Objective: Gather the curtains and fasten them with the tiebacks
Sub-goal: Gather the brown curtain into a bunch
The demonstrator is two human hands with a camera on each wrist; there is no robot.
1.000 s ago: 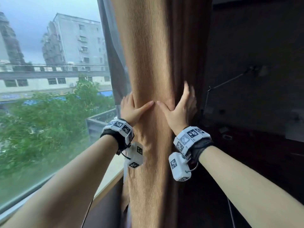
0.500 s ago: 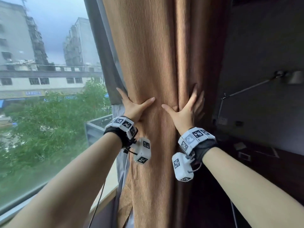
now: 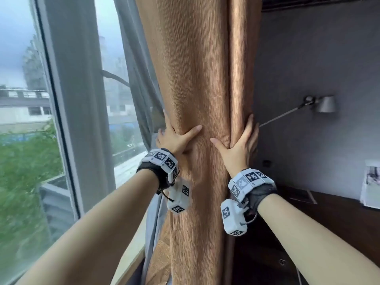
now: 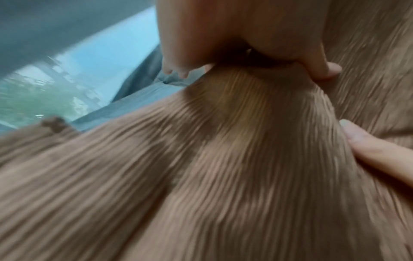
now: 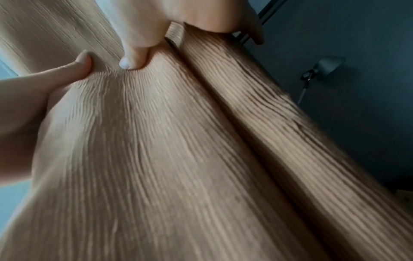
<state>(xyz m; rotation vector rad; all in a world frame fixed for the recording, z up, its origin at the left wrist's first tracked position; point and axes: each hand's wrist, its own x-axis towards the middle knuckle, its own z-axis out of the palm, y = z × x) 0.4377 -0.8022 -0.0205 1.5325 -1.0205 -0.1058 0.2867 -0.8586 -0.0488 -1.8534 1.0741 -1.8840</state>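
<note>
The tan, finely ribbed fabric curtain [image 3: 197, 83] hangs bunched into a thick upright column beside the window, between the glass and the dark wall. The left hand [image 3: 174, 138] wraps its window-side edge, thumb across the front and fingers curled round behind; the right hand [image 3: 239, 145] does the same on the wall side, thumb pressing a dimple into the cloth and fingers round a separate narrow fold. So both hands clasp the bundle at one height, thumbs nearly meeting. No tieback shows in any view, so the step in hand looks like the final squeeze before fastening. To do it well, draw that loose right fold into the main bundle, keep the sheer grey under-curtain [image 3: 141, 95] either fully in or fully out, and hold with one hand while the other reaches for the tieback. A grey wall lamp [image 3: 326, 103] juts out near the right hand.
</note>
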